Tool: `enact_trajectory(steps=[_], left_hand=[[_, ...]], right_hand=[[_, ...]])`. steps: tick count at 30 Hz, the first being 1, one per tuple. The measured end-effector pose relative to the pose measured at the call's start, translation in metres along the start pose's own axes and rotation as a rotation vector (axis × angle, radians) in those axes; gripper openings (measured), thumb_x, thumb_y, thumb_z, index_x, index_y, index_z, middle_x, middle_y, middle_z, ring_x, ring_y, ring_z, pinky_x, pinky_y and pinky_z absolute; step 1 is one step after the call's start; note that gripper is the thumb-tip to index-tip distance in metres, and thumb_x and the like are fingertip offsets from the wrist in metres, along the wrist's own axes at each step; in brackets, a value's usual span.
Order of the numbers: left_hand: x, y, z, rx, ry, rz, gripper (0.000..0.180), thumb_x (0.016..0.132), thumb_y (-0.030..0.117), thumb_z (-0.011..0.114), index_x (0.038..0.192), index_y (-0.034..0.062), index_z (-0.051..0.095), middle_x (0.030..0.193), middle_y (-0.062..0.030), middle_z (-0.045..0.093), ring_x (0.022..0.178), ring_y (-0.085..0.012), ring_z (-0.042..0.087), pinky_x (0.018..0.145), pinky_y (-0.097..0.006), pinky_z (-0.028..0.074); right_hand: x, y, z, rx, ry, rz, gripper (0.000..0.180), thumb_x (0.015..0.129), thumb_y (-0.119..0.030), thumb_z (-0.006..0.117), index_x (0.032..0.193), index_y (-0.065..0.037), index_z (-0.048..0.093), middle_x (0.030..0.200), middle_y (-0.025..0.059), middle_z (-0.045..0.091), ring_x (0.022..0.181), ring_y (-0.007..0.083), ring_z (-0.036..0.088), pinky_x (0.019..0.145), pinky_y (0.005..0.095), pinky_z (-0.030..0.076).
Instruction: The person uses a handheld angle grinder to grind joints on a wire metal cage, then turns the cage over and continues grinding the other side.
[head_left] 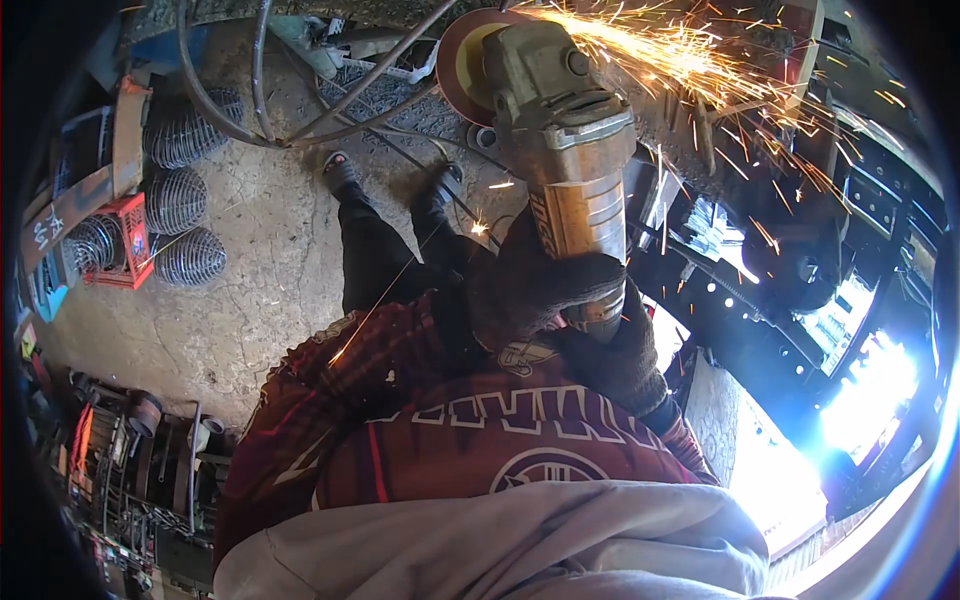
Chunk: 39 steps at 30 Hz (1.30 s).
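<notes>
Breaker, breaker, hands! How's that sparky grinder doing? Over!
Left hand and right hand closed on angle grinder. Disc throwing sparks rightward. Looped cable left of disc, maybe close.

Left hand (515, 290): dark fabric glove;
Right hand (637, 362): dark glove, knitted at the cuff;
Shirt (430, 462): maroon, pale-outlined lettering, round emblem at lower centre;
Left sleeve (385, 355): dark red plaid;
Trousers (375, 260): black;
Footwear (341, 174): dark, upper left of centre;
Cloth (470, 545): pale grey, folded, along the lower edge.

Cracked, stained concrete floor (265, 300) with round wire coils (190, 258) and a red crate (137, 242) along its left side.
</notes>
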<state>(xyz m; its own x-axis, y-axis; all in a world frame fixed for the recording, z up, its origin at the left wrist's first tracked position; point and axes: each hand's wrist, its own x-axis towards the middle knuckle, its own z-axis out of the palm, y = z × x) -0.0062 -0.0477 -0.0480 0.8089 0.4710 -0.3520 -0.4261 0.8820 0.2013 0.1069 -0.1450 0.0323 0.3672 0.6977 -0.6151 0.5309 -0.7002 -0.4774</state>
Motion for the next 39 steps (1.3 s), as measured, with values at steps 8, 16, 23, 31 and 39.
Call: enact_trajectory(steps=[8,16,23,31,39], left_hand=[[-0.003,0.005,-0.003,0.149,0.000,0.030,0.060,0.079,0.019,0.076,0.130,0.0030,0.048,0.113,-0.0108,0.062,0.103,-0.0209,0.064,0.091,-0.037,0.055],[-0.001,0.008,-0.002,0.087,-0.008,0.066,0.062,0.077,0.016,0.079,0.130,0.0027,0.049,0.116,-0.0112,0.062,0.105,-0.0207,0.064,0.093,-0.037,0.054],[-0.001,0.001,-0.012,0.167,-0.042,0.007,0.065,0.079,0.018,0.078,0.133,0.0037,0.045,0.117,-0.0109,0.062,0.105,-0.0216,0.064,0.093,-0.037,0.054],[-0.001,-0.004,-0.011,-0.017,0.009,0.017,0.059,0.076,0.007,0.081,0.127,0.0050,0.052,0.111,-0.0062,0.061,0.100,-0.0171,0.063,0.087,-0.034,0.055],[-0.002,0.001,-0.010,0.058,0.000,0.123,0.060,0.076,0.007,0.081,0.128,0.0049,0.051,0.111,-0.0065,0.061,0.100,-0.0170,0.063,0.085,-0.033,0.055]], right_hand=[[0.000,0.013,0.007,0.034,0.037,-0.102,0.077,0.070,-0.033,0.090,0.130,-0.003,0.051,0.109,0.0154,0.070,0.098,0.0279,0.071,0.084,0.0395,0.056],[0.001,0.012,0.008,0.056,0.029,-0.058,0.079,0.069,-0.033,0.090,0.130,-0.003,0.051,0.108,0.0161,0.071,0.100,0.0286,0.071,0.084,0.0397,0.056],[0.000,0.012,0.010,0.132,0.007,-0.082,0.078,0.071,-0.031,0.089,0.132,-0.002,0.050,0.111,0.0174,0.070,0.102,0.0297,0.070,0.085,0.0407,0.056],[-0.002,0.007,0.009,0.069,0.005,-0.019,0.079,0.072,-0.034,0.088,0.133,-0.002,0.049,0.112,0.0171,0.070,0.102,0.0294,0.070,0.086,0.0408,0.056],[0.000,0.013,0.013,0.057,0.025,-0.035,0.079,0.072,-0.035,0.088,0.133,-0.003,0.049,0.113,0.0177,0.069,0.104,0.0294,0.070,0.087,0.0414,0.055]])
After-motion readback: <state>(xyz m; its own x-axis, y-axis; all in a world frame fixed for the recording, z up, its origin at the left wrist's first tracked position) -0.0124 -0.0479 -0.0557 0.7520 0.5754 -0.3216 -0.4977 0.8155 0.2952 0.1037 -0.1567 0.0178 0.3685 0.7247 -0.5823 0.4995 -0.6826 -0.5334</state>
